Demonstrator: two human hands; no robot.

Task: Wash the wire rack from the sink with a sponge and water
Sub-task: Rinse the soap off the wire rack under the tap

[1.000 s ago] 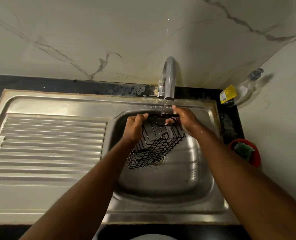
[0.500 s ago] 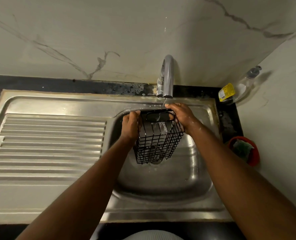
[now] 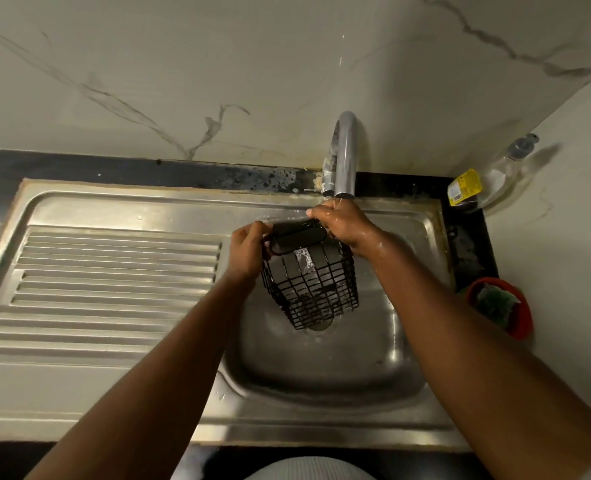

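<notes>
Steel sink (image 3: 373, 382) — both hands grip black wire rack (image 3: 316, 289).

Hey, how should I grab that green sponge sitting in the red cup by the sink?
Pinch the green sponge by its upper part, which shows at the open top of the red cup. Come from above: the cup's wall covers its lower sides.
</notes>
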